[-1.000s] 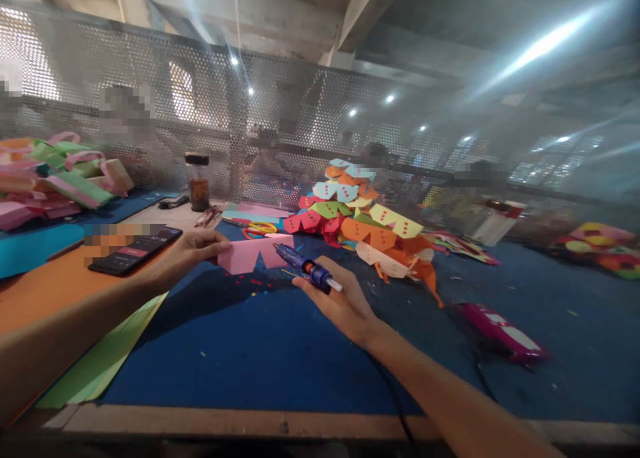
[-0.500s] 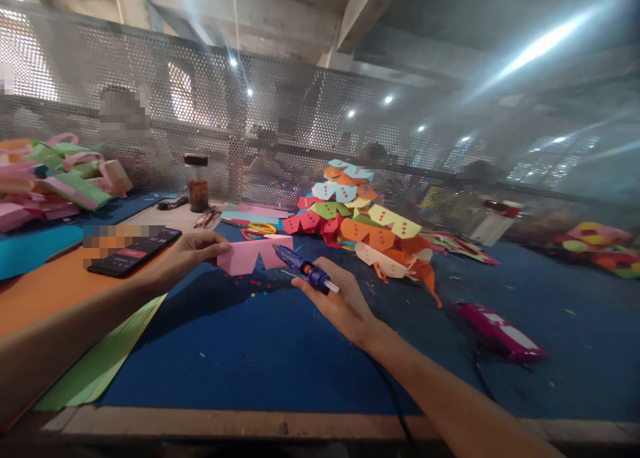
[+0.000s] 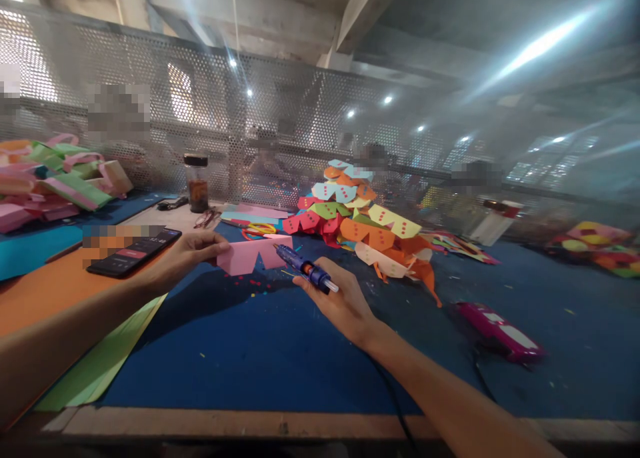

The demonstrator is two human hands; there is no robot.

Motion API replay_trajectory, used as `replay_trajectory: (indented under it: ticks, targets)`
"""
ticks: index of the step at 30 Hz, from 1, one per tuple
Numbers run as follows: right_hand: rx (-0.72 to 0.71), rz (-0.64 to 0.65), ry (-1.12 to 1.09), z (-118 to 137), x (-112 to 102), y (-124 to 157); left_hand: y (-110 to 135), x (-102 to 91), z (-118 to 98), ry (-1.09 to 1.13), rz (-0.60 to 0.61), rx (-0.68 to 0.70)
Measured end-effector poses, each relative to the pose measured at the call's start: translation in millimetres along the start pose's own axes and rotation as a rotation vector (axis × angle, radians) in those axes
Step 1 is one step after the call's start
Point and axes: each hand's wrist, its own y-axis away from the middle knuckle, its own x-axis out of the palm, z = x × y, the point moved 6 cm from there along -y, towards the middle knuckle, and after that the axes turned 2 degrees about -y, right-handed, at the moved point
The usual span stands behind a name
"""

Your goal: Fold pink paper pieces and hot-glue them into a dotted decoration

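My left hand (image 3: pixel 205 247) pinches the left end of a pink paper cutout (image 3: pixel 240 257) with a notch in its lower edge. In my right hand (image 3: pixel 345 298) is a blue hot glue gun (image 3: pixel 303 263), with a clear glue stick showing at its back end. The gun's nozzle is at the right end of the pink paper; whether it touches the paper I cannot tell. Just behind the cutout lie scissors (image 3: pixel 260 230) with yellow and red handles. Small red and yellow paper bits are scattered on the blue mat (image 3: pixel 225 358) below it.
Folded, notched paper pieces (image 3: pixel 367 231) are heaped behind my right hand. A magenta device (image 3: pixel 500 331) with a cord lies at right. On the left are a phone (image 3: pixel 135 253), a lidded jar (image 3: pixel 198 185) and a pile of paper shapes (image 3: pixel 60 178). A perforated metal screen (image 3: pixel 280 121) stands behind.
Hardly anything differs. Both hands, the pink paper and the glue gun stay almost in place.
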Motion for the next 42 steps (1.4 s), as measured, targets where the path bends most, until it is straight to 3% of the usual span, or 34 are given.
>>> replay_trajectory:
  ticks: [15, 26, 30, 34, 42]
  targets:
    - [-0.045, -0.031, -0.031, -0.4, 0.6, 0.9, -0.9, -0.5, 1.3, -0.003, 0.006, -0.009]
    - [0.207, -0.045, -0.345, -9.2, -5.7, -7.1, 0.3, 0.8, -0.8, -0.008, -0.023, -0.043]
    - [0.365, 0.032, -0.428, -21.3, -7.5, -9.6, 0.1, -0.8, -1.0, -0.020, -0.040, -0.052]
    - [0.409, 0.029, -0.493, -41.1, -19.1, -14.8, 0.5, -1.3, -2.8, -0.034, -0.047, -0.044]
    - [0.548, 0.121, -0.372, -96.1, -36.8, 0.8, 1.7, -1.5, 0.2, -0.017, -0.047, -0.059]
